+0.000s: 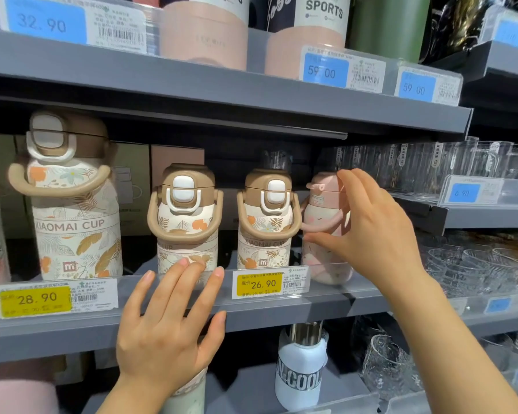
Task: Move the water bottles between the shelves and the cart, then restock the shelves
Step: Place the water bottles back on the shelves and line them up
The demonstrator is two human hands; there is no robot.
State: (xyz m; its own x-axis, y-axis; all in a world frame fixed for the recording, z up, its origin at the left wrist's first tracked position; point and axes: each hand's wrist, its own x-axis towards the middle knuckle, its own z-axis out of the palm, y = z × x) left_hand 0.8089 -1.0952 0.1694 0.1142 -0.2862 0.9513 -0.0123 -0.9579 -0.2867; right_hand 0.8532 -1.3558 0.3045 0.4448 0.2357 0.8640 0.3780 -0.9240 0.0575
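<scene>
Head view: right hand (374, 231) cupped round pink bottle (326, 228), left hand (174, 321) flat on shelf edge (281, 312); risked toppling neighbouring floral bottle (266, 222) if nudged.

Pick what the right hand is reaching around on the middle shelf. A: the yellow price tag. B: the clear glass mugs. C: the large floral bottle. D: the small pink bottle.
D: the right hand curves around the small pink bottle, right of the two small floral bottles.
</scene>
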